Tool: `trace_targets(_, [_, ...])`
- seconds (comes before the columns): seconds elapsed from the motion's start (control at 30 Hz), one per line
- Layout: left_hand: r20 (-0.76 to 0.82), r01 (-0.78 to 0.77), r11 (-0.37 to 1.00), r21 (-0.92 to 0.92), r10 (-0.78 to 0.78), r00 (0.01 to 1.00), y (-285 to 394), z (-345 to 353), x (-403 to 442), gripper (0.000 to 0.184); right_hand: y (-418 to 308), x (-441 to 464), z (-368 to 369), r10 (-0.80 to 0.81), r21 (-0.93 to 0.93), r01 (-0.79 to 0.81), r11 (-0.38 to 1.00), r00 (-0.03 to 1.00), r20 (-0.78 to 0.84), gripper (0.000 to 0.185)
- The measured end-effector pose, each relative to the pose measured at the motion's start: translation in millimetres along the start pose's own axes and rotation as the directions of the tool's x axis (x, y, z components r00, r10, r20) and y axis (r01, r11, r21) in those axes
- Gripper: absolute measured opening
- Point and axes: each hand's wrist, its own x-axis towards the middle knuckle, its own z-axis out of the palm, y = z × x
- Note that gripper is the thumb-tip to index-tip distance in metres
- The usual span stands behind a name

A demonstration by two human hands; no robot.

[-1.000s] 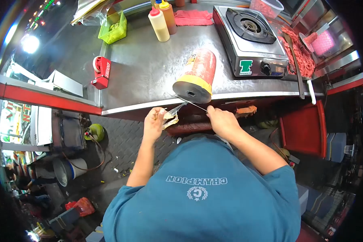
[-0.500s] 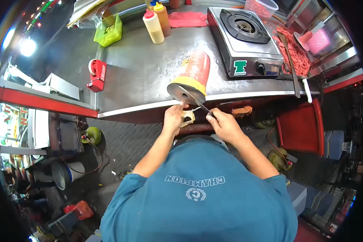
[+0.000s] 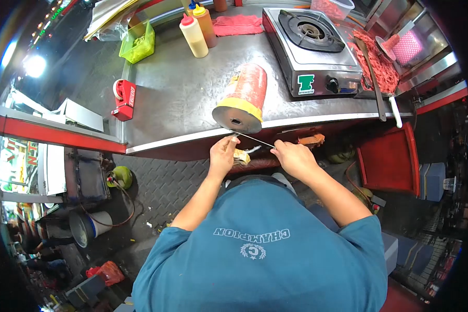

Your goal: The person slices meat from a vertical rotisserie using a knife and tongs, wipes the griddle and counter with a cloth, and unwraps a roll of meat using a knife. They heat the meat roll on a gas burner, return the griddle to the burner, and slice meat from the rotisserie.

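A red cylinder with a yellow band [image 3: 244,99] lies on its side on the metal counter [image 3: 171,99], its dark round end facing my body at the front edge. My right hand [image 3: 295,157] is closed around the handle end of a thin blade [image 3: 257,140], which points left just below that round end. The fingers of my left hand [image 3: 222,155] are pinched near the blade's tip, and a crumpled pale yellowish piece with a clear film [image 3: 241,157] hangs beside them. Whether my left fingers grip the film or the blade tip is too small to tell.
A gas stove [image 3: 317,54] stands right of the cylinder, with shredded reddish food [image 3: 382,70] and a white-handled tool [image 3: 395,112] beyond it. Two squeeze bottles [image 3: 195,39], a green basket [image 3: 139,46] and a red tape dispenser [image 3: 124,101] sit on the left side.
Since the earliest frame my left hand has moved right, to below the cylinder's end. The blade was over the round end half a second ago and is now lower, just beneath it.
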Motion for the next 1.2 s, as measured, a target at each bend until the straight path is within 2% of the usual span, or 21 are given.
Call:
trace_targets(0.17, [0.309, -0.278, 0.959, 0.060, 0.247, 0.919, 1.3, -8.5, -39.5, 0.024, -9.5, 23.9, 14.5, -0.059, 0.165, 0.071, 0.984, 0.996, -0.074, 0.033])
trace_targets(0.2, [0.375, -0.139, 0.976, 0.169, 0.066, 0.925, 0.3, -14.0, -44.9, 0.025, -8.9, 22.4, 16.4, -0.062, 0.251, 0.087, 0.964, 0.992, -0.107, 0.032])
trace_targets(0.27, [0.256, 0.029, 0.968, 0.251, -0.095, 0.962, -52.3, -14.9, -49.7, 0.028, -2.6, 7.1, 9.0, -0.031, 0.495, 0.079, 0.865, 0.994, -0.104, 0.029])
trace_targets(0.3, [0.216, 0.334, 0.928, 0.165, -0.365, 0.906, -93.8, -14.2, -43.9, 0.029, 3.6, -4.2, 7.9, -0.012, 0.605, 0.068, 0.793, 0.995, -0.097, 0.027])
trace_targets(0.33, [0.200, 0.612, 0.788, 0.070, -0.612, 0.765, -129.9, -12.5, -39.1, 0.031, 12.3, -16.6, 13.5, 0.045, 0.655, 0.029, 0.755, 0.994, -0.096, 0.025])
trace_targets(0.37, [0.282, 0.729, 0.678, -0.093, -0.685, 0.672, -147.1, -10.3, -38.0, 0.029, 17.0, -29.0, 12.2, 0.109, 0.663, -0.051, 0.747, 0.993, -0.046, 0.025])
trace_targets(0.4, [0.319, 0.751, 0.630, -0.198, -0.683, 0.657, -194.1, -2.2, -28.9, 0.029, 20.9, -40.7, 10.4, 0.172, 0.666, -0.130, 0.734, 0.985, 0.003, 0.025])
trace_targets(0.53, [0.508, 0.859, 0.343, -0.382, -0.698, 0.504, -222.0, 55.2, 21.3, 0.031, 36.2, -79.9, 31.3, 0.249, 0.706, -0.180, 0.685, 0.968, 0.005, 0.025])
trace_targets(0.57, [0.471, 0.821, 0.503, -0.270, -0.675, 0.569, -227.3, 65.5, 30.7, 0.030, 37.5, -87.3, 34.2, 0.246, 0.721, -0.164, 0.674, 0.969, -0.009, 0.025])
trace_targets(0.67, [0.641, 0.944, 0.240, -0.225, -0.694, 0.329, -291.1, 102.5, 61.2, 0.034, 33.9, -106.6, 22.6, 0.314, 0.689, -0.244, 0.682, 0.949, 0.024, 0.027])
trace_targets(0.73, [0.393, 0.850, 0.518, -0.094, -0.765, 0.510, -273.9, 118.0, 74.8, 0.034, 43.6, -121.0, 31.8, 0.364, 0.747, -0.208, 0.631, 0.930, -0.049, 0.027])
trace_targets(0.8, [0.334, 0.663, 0.717, 0.214, -0.692, 0.641, -268.9, 116.8, 80.9, 0.036, 51.6, -132.6, 28.5, 0.520, 0.837, -0.219, 0.502, 0.850, -0.089, 0.027])
trace_targets(0.83, [0.328, 0.497, 0.763, 0.414, -0.634, 0.700, -268.5, 110.1, 78.3, 0.037, 56.3, -135.7, 29.5, 0.625, 0.872, -0.162, 0.462, 0.757, -0.191, 0.026])
trace_targets(0.93, [0.377, -0.007, 0.580, 0.814, -0.519, 0.768, -262.1, 88.5, 68.3, 0.041, 98.4, -137.6, 23.6, 0.812, 0.925, -0.065, 0.376, 0.505, -0.294, 0.031])
trace_targets(1.0, [0.407, -0.180, 0.437, 0.881, -0.510, 0.757, -253.3, 78.6, 64.4, 0.045, 134.3, -124.9, 12.8, 0.779, 0.738, -0.298, 0.605, 0.414, -0.471, 0.033])
trace_targets(1.03, [0.403, -0.194, 0.411, 0.891, -0.516, 0.756, -249.3, 73.4, 61.2, 0.047, 156.2, -116.9, 13.2, 0.703, 0.587, -0.388, 0.711, 0.381, -0.600, 0.034])
trace_targets(1.07, [0.349, -0.148, 0.372, 0.916, -0.561, 0.751, -256.0, 67.4, 58.1, 0.040, 166.5, -108.9, 3.6, 0.707, 0.564, -0.429, 0.705, 0.367, -0.605, 0.034])
trace_targets(1.1, [0.381, 0.023, 0.607, 0.794, -0.528, 0.759, -218.6, 56.2, 41.6, 0.039, 177.2, -99.9, -3.3, 0.721, 0.553, -0.473, 0.686, 0.345, -0.600, 0.033])
trace_targets(1.13, [0.395, 0.042, 0.679, 0.733, -0.474, 0.787, -217.5, 49.0, 31.9, 0.035, 190.0, -91.7, -7.2, 0.733, 0.539, -0.515, 0.667, 0.324, -0.598, 0.033])
trace_targets(1.17, [0.513, -0.104, 0.743, 0.661, -0.347, 0.785, -255.1, 37.3, 28.2, 0.030, 206.9, -84.3, -4.7, 0.716, 0.523, -0.518, 0.677, 0.299, -0.631, 0.033])
trace_targets(1.2, [0.469, 0.006, 0.762, 0.648, -0.405, 0.785, -253.4, 27.5, 10.9, 0.027, 214.3, -82.4, -5.3, 0.709, 0.508, -0.526, 0.682, 0.303, -0.637, 0.034])
